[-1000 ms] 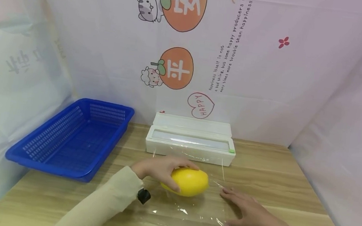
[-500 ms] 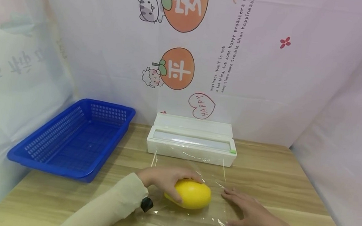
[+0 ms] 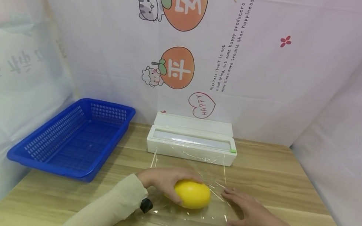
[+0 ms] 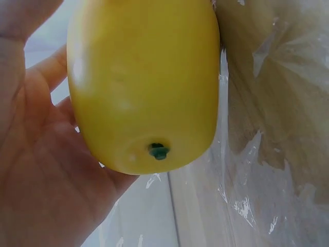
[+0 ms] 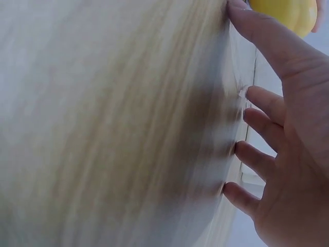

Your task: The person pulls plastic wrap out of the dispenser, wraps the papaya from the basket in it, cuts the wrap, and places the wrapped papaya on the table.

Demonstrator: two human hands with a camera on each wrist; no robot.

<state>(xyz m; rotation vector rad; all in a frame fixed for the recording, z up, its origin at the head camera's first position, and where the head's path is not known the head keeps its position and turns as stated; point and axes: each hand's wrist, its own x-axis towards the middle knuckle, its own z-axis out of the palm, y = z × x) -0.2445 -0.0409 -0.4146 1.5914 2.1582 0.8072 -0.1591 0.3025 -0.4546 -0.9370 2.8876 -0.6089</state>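
Note:
A smooth, oval yellow melon (image 3: 194, 196) lies over a sheet of clear cling film (image 3: 185, 223) on the table. My left hand (image 3: 168, 181) grips it from the left, thumb on the near side and fingers over the far side. In the left wrist view, a small green stem stub (image 4: 159, 151) marks the melon's end, with the palm beside it. My right hand (image 3: 251, 215) rests at the film's right edge, fingers spread and fingertips down on the table. The film runs back to a white cling film box (image 3: 193, 154), its lid up and the roll showing inside.
A blue plastic basket (image 3: 48, 168) stands at the left on the wooden table (image 3: 272, 168). White printed cloth (image 3: 259, 73) hangs behind the table and along both sides. The film box stands close to the back cloth.
My left hand and the melon have come nearer and slightly right, then stayed almost still over the last half second. Creases in the film near my right hand have shifted; that hand has hardly moved.

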